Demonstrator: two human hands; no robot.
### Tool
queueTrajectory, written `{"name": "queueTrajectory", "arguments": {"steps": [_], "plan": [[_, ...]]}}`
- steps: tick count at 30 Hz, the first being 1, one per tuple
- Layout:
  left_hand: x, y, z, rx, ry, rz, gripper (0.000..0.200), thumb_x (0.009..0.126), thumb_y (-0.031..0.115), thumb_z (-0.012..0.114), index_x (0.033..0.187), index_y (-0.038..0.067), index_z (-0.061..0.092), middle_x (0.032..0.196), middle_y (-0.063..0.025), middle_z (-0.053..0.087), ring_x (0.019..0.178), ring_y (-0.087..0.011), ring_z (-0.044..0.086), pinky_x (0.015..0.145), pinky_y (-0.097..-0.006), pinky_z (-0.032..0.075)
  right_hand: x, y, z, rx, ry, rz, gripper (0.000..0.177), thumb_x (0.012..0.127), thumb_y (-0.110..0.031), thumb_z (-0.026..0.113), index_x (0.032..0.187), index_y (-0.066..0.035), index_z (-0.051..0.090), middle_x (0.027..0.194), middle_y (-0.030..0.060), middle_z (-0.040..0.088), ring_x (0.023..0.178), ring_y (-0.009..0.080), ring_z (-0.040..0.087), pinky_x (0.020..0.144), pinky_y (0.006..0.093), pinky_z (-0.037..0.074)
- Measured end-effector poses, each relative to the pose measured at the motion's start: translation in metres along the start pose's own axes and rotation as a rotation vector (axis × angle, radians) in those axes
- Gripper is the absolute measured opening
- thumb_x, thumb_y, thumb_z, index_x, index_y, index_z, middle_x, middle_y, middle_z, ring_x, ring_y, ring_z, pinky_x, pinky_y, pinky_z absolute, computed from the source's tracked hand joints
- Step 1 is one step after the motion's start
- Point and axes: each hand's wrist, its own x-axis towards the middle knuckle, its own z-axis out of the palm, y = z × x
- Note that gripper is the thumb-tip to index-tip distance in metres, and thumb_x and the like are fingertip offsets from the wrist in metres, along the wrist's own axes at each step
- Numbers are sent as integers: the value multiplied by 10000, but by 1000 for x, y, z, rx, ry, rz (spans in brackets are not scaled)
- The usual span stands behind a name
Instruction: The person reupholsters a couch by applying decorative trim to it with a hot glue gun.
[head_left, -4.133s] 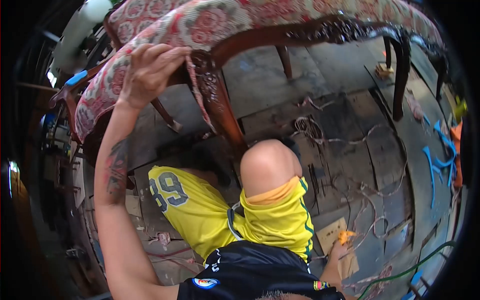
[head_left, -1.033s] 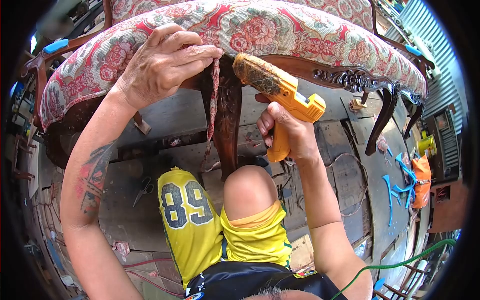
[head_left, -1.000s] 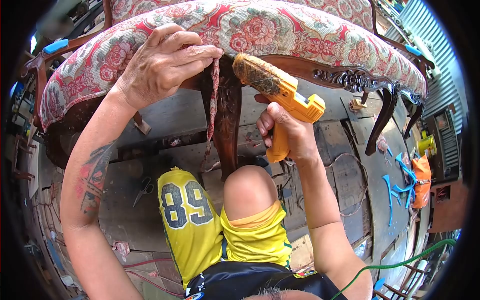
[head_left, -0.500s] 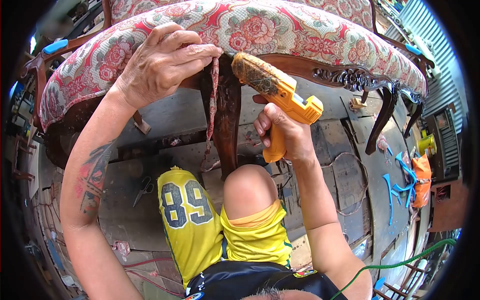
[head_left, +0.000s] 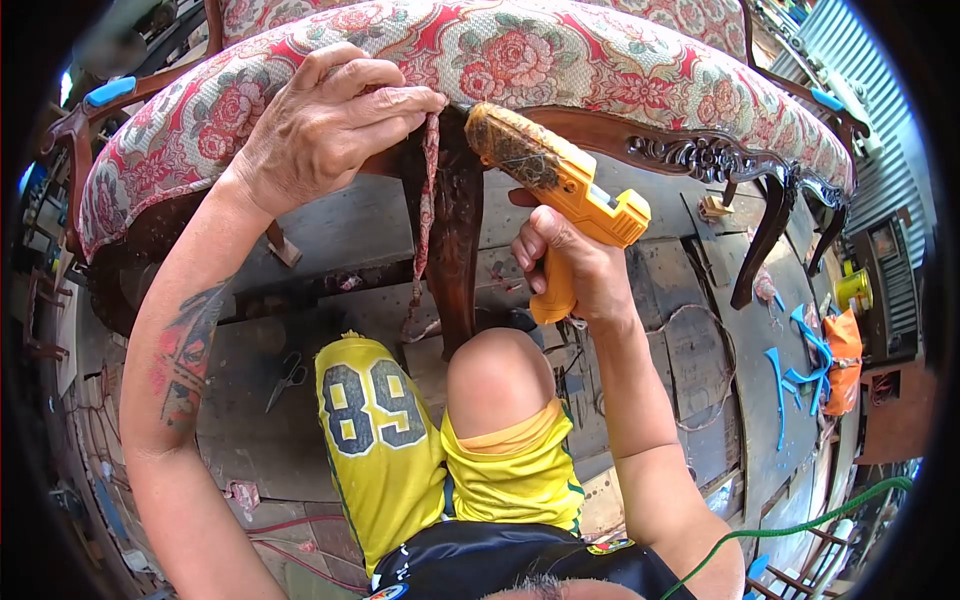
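Left hand (head_left: pixel 320 125): clenched over the edge of the chair seat (head_left: pixel 560 55); its fingertips pinch the top of the fabric strip (head_left: pixel 427 200).
Right hand (head_left: pixel 575 265): grasping the yellow glue gun (head_left: pixel 560 185) by the handle; nozzle end just beside the top of the carved leg (head_left: pixel 455 250).
Fabric strip: upper end at the seat edge; the rest dangles loose down the leg.
Progress: seat looks fully covered in floral cloth; the strip seems held at 1 end only, most of it unfixed.
Nearby: scissors (head_left: pixel 290 375) on the wooden floor (head_left: pixel 330 240).
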Motion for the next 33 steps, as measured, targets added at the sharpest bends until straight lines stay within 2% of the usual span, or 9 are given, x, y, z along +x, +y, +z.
{"name": "queueTrajectory", "arguments": {"steps": [16,33], "plan": [[-1,-1,2,-5,13,6,342,916,87,710,1241,101,816,1374,79,749,1243,-183,631,1163,-407,453,-1,-3,-2,-2,-6,-10,393,1021,-202,811,1311,23,668,794,14,633,690,120,638,483,257,491],[-1,0,1,10,-5,-7,411,916,80,709,1311,140,807,1357,81,746,1262,-175,623,1176,-399,441,-2,-1,-3,0,13,5,396,1020,-194,808,1311,30,661,781,16,619,677,127,626,476,261,475]]}}
